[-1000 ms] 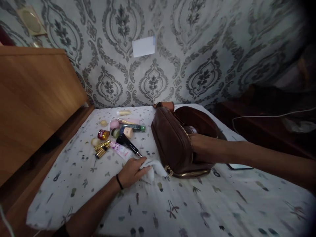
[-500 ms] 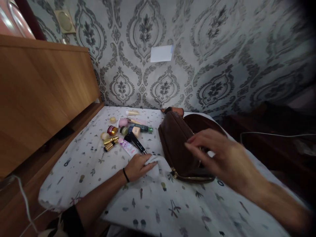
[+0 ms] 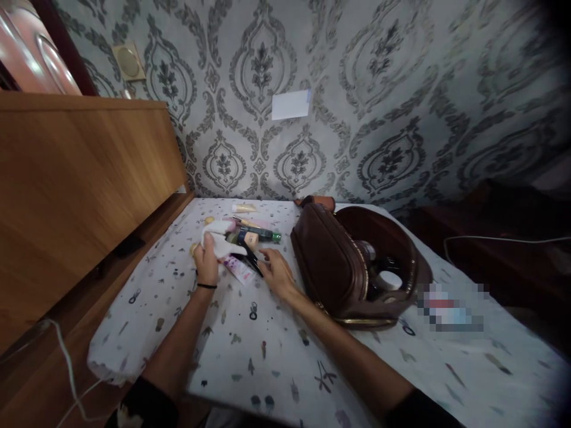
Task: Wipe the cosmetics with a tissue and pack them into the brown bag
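Observation:
My left hand grips a crumpled white cloth above the group of cosmetics at the table's left. Beside the black tube, my right hand has its fingers bent toward it; whether they grip it is unclear. A white and purple tube lies between the hands. Behind them are a beige-labelled bottle and a dark green bottle. The brown bag lies unzipped to the right, with a white-lidded jar and other containers inside.
A wooden cabinet borders the table on the left. The patterned wall rises behind. At the back lie a pale tube and a brown case. A blurred item sits right of the bag.
My left hand has moved left and up with the cloth, over the cosmetics. My right hand has left the bag and come over beside the black tube. The bag's inside now shows.

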`<state>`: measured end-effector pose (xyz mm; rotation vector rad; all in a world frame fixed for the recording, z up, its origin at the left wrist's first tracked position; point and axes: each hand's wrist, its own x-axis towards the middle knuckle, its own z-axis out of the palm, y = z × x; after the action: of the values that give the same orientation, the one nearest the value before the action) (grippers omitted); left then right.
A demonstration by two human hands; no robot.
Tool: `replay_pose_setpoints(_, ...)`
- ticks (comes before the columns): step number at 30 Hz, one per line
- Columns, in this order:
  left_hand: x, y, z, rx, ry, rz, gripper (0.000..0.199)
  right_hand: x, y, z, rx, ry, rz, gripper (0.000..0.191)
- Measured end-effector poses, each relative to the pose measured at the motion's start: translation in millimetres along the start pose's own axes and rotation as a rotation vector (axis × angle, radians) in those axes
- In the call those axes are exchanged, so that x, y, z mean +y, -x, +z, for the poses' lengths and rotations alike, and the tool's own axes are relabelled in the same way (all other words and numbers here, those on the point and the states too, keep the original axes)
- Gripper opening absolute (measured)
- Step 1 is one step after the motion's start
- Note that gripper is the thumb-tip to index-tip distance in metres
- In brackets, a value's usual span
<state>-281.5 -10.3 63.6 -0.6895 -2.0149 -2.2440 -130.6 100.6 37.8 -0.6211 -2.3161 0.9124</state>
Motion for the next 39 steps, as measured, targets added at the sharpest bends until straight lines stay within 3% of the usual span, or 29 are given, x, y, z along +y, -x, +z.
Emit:
replay_pose_setpoints(6,-8,-42,-29.4,0.316,0.025,-0.007,0.058,3,-32,26,0.074,-0.023,0.102,0.037)
replay_pose_setpoints(10,-19,-58,-46.0,0.404,-0.065,-0.020,0.058,4,-45,33,0.096,-0.021,0.144,0.041)
replay_pose_setpoints(13,-26,-62,-52.1,0.341,-0.223,0.010,0.049,5,-47,35,0.098,-0.026,0.149,0.042)
replay_pose_setpoints(18,-26,-50,-43.1,0.090,-0.562,0.076,0.030,1,-34,30,0.121,-0.025,0.083,0.041)
replay_pose_setpoints(22,-19,-40,-25.1,-0.094,-0.754,0.100,0.040,-14,-17,22,0.148,-0.013,-0.022,0.036)
replay_pose_setpoints(26,-16,-40,-16.1,-0.143,-0.839,0.055,0.044,-31,4,15,0.138,-0.020,-0.123,0.033)
replay_pose_setpoints(31,-14,-49,-22.6,-0.096,-0.740,0.002,0.039,-40,29,8,0.101,-0.112,-0.177,0.028)
replay_pose_setpoints(35,-1,-52,-29.3,-0.102,-0.465,0.018,0.045,-41,42,1,0.076,-0.283,-0.049,0.025)
replay_pose_setpoints(39,15,-36,-25.3,-0.215,-0.115,-0.037,0.050,-42,46,-1,0.109,-0.469,0.053,0.033)
